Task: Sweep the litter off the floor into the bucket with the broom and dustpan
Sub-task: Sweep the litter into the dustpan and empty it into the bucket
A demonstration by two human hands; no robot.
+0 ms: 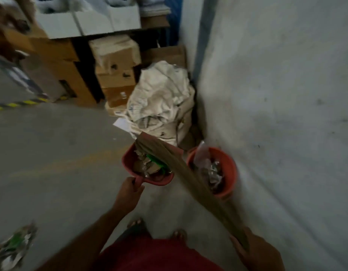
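Your left hand has its grip closed around the handle of the dustpan, which is full of litter. The bucket stands just beside the pan, on its right, against the wall. Your right hand clamps the broom; its long axis crosses pan and bucket. I think you must tip rightward.

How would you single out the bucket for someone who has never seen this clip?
Follow the pale wall on the right down to the floor, just in front of the lumpy white sack. The bucket stands there: round, red, deep, with litter inside. The red dustpan to its left is shallower and held by the left hand.
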